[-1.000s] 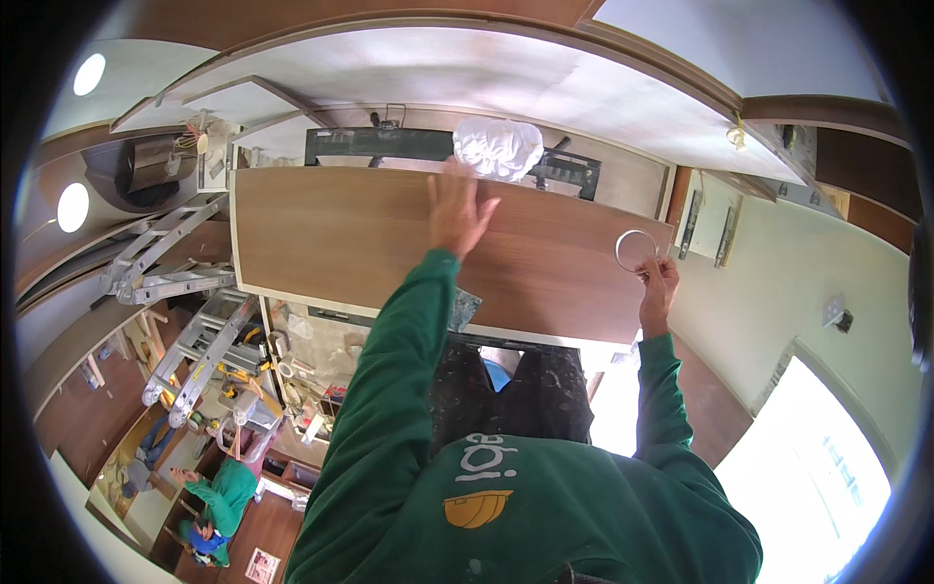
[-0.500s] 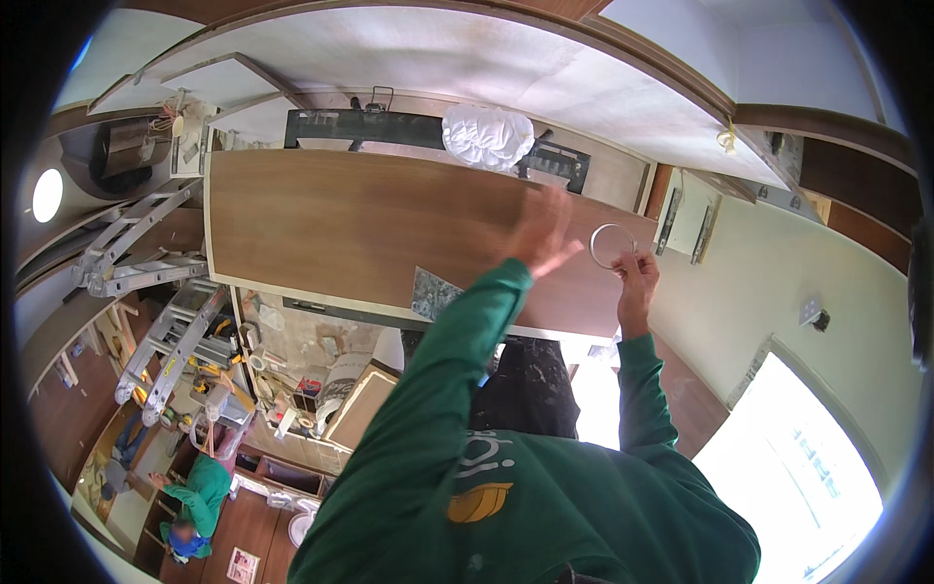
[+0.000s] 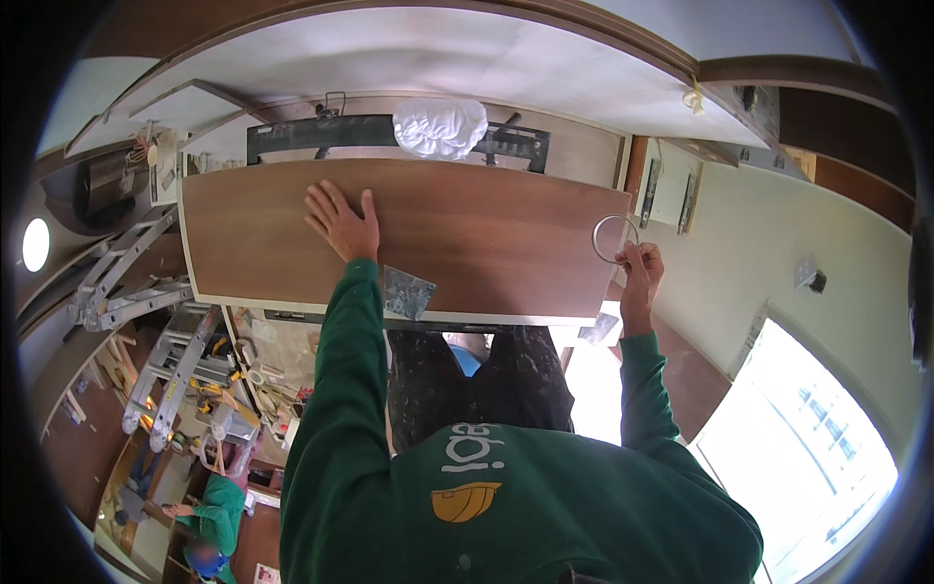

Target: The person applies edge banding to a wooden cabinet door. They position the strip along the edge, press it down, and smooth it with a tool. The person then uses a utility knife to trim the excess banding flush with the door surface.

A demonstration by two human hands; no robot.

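A long brown wood-look panel (image 3: 486,234) with a pale front edge lies in front of me. My left hand (image 3: 344,222) is open on its left half, palm down with the fingers spread. Off the panel's right end, my right hand (image 3: 641,265) pinches a thin pale ring (image 3: 600,239) by its lower right side. The ring stands up from the fingers; its exact kind is not clear. A small grey mottled plate (image 3: 407,293) sits at the panel's front edge, to the right of my left forearm.
Behind the panel, a white crumpled bundle (image 3: 440,129) rests on a black rail (image 3: 360,133). At left stands an aluminium ladder (image 3: 180,360), near clutter of tools. A person in green (image 3: 219,511) is at lower left. A bright window (image 3: 798,457) is at right.
My left hand has swept left across the panel and now lies flat on it. The right hand keeps the ring in nearly the same place. My view has shifted slightly.
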